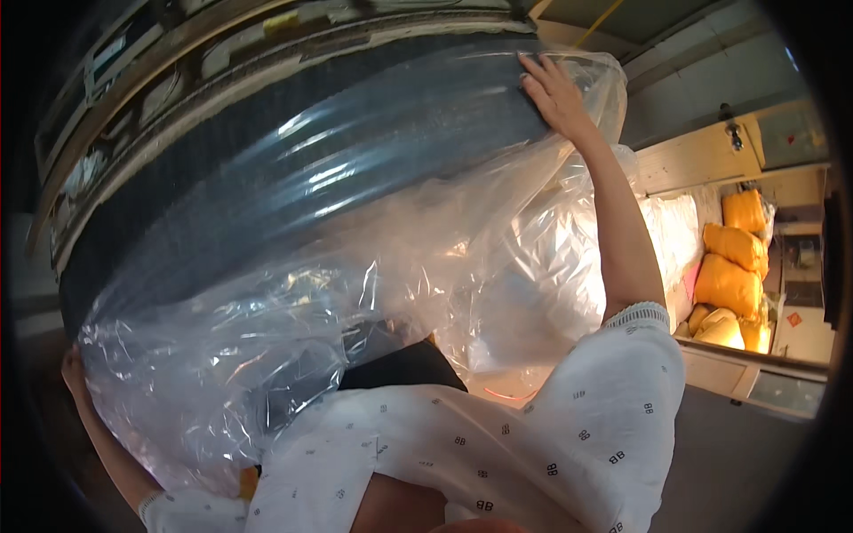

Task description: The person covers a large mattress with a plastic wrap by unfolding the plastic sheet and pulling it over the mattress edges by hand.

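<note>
A wide clear plastic sheet (391, 222) spreads over a dark table surface (222, 151), with its near part hanging in crumpled folds toward my body. Creases run across the film between my two hands. At the far right end of the sheet, my right hand (558, 99) rests on the film with its fingers stretched out and apart. On the far left my left hand (73, 369) is closed at the film's gathered edge; its fingertips are partly hidden.
A wooden frame or rack (133, 75) runs along the table's far side. On the right, several orange-yellow bundles (730, 271) are stacked by a pale cabinet (702, 155). More shiny clear plastic (671, 240) lies under bright light beside my right arm.
</note>
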Motion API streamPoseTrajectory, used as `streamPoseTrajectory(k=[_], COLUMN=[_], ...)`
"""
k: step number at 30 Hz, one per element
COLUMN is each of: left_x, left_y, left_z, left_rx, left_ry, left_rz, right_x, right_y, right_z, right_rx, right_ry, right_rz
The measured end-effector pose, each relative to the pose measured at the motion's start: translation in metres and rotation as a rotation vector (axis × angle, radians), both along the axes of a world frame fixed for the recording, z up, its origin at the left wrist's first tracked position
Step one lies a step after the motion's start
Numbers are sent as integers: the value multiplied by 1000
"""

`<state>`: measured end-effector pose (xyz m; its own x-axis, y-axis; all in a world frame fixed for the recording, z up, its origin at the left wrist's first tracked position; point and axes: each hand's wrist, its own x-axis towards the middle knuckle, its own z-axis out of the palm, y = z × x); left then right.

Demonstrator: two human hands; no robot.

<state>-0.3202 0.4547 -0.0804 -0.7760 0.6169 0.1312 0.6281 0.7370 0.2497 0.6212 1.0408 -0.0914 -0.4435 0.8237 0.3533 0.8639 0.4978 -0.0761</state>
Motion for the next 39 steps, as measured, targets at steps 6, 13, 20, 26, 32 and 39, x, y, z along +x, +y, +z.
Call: streamPoseTrajectory(k=[6, 13, 20, 26, 32, 39], left_x=[185, 152, 109, 135, 192, 217], left_y=[196, 184, 185, 196, 210, 188], left_z=[6, -20, -24, -28, -16, -1], left_rx=[328, 488, 553, 650, 991, 853], left_ry=[-302, 82, 159, 111, -209, -321], left_rz=[25, 129, 218, 87, -174, -174], right_x=[93, -40, -141, -213, -44, -21], right_y=[64, -47, -318, -325, -267, -301], right_z=[9, 77, -7, 25, 206, 108], right_rx=[-687, -324, -1960, -1846, -262, -470], right_ry=[528, 364, 298, 1935, 1662, -75], right_rz=[-449, -8, 397, 695, 721, -116])
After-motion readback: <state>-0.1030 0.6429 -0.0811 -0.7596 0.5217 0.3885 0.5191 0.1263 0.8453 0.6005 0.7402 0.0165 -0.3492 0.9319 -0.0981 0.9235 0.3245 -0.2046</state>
